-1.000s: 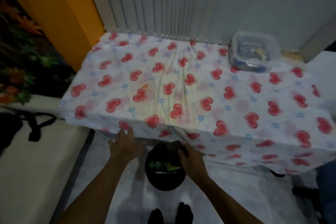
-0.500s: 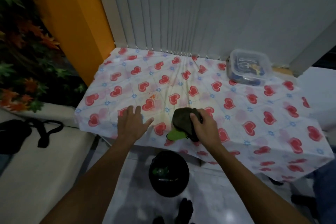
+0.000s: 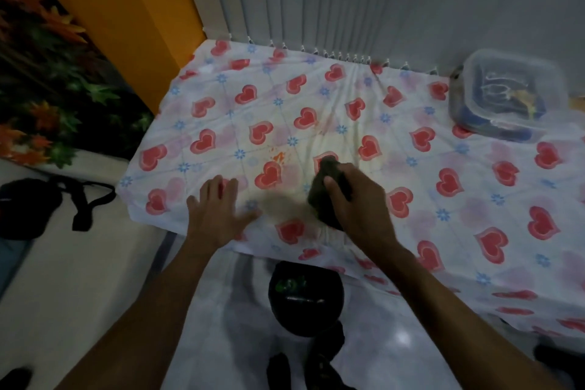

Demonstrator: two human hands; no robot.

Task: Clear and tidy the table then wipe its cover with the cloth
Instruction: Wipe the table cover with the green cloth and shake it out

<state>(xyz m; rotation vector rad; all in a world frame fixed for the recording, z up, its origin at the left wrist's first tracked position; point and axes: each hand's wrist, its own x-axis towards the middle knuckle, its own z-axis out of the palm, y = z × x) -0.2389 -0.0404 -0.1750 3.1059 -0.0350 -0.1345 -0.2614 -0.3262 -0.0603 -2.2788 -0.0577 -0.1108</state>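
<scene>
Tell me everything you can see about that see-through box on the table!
The see-through box looks like clear plastic. It is roughly square with rounded corners, and a lid is closed on top. It sits flat on the heart-print table cover at the far right corner, close to the grey blinds. Inside are blurry blue and yellowish things, too unclear to name.

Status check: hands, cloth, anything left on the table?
Left hand flat on the cover. Right hand grips the cloth, pressed on the cover. Plastic box sits at the far right corner.
</scene>
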